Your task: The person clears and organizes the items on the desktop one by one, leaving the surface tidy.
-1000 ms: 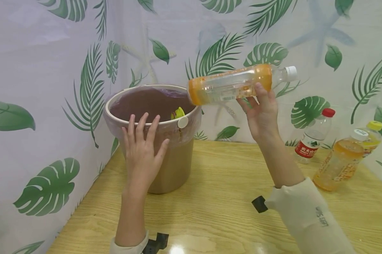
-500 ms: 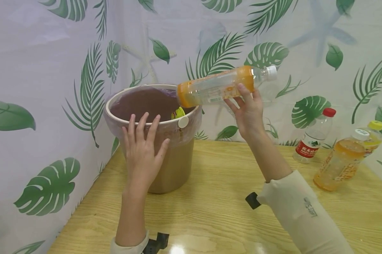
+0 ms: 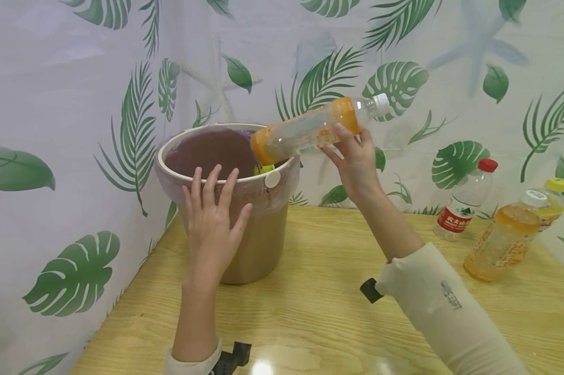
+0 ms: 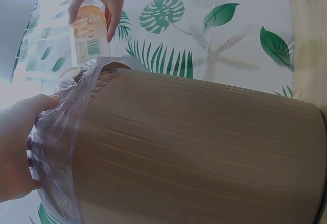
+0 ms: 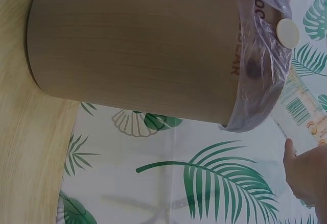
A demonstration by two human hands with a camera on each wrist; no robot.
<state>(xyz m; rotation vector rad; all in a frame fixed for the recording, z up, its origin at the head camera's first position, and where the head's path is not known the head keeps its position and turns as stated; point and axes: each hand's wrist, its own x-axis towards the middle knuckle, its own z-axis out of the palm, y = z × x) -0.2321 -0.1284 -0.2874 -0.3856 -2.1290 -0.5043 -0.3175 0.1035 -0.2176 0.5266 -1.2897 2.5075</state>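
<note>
A brown trash bin (image 3: pixel 254 245) lined with a thin clear plastic bag (image 4: pixel 56 147) stands at the left of the table. My left hand (image 3: pixel 211 224) rests on its near side, fingers spread, fingertips at the white rim. An orange-labelled plastic bottle (image 3: pixel 305 127) with a white cap slants over the bin's right rim, its base low and over the opening. My right hand (image 3: pixel 357 161) holds it from below near the neck. Part of that hand also shows beside the bottle in the right wrist view. Inside the bin a yellow item (image 3: pixel 265 169) is partly hidden behind the rim and bottle.
At the table's right stand a red-capped bottle (image 3: pixel 462 208), an orange-labelled bottle (image 3: pixel 504 239) with a white cap, and a yellow-capped bottle (image 3: pixel 555 200) partly behind it. A leaf-patterned sheet (image 3: pixel 338 47) hangs around the wooden table (image 3: pixel 319 323).
My right hand has moved left with the bottle, bringing the bottle's base over the bin's opening and tilting it lower. The left hand has stayed on the bin.
</note>
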